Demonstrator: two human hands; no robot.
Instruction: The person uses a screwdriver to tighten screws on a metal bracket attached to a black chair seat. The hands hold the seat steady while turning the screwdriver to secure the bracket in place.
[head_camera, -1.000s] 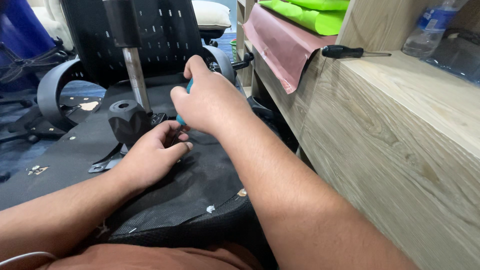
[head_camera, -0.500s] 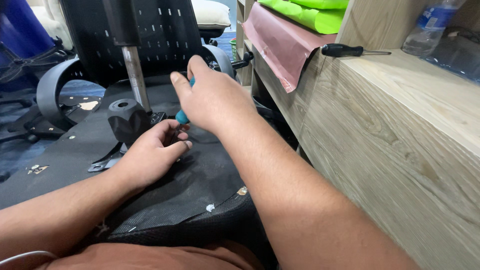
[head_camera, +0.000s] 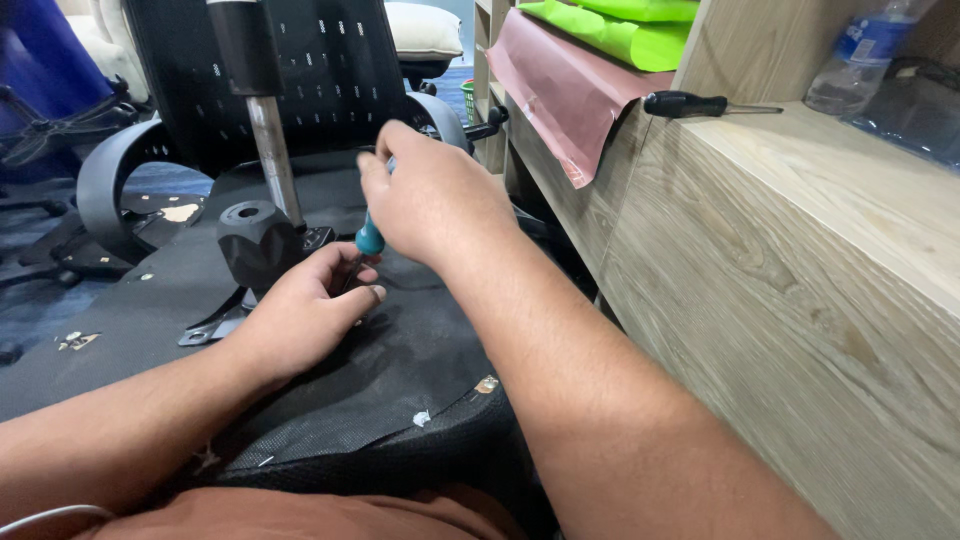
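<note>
right hand (head_camera: 435, 205) shifted left | teal screwdriver (head_camera: 370, 238) tip hidden

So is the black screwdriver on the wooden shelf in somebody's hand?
No, the black screwdriver lies alone on the wooden shelf, no hand near it.

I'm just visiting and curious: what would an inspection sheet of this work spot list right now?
Surface: upturned black office chair seat, underside facing up, fabric frayed at the near edge.
Job's things: teal-handled screwdriver, upright; black mechanism knob beside a metal gas-lift column.
Clutter: black screwdriver and plastic bottle on the wooden counter; small scraps on the floor.
Grippers: right hand grips the teal screwdriver; left hand rests on the seat at the tool's tip.
Cables: thin white cord at the lower left.
Surroundings: pink and green sheets on shelves; chair armrest to the left.
</note>
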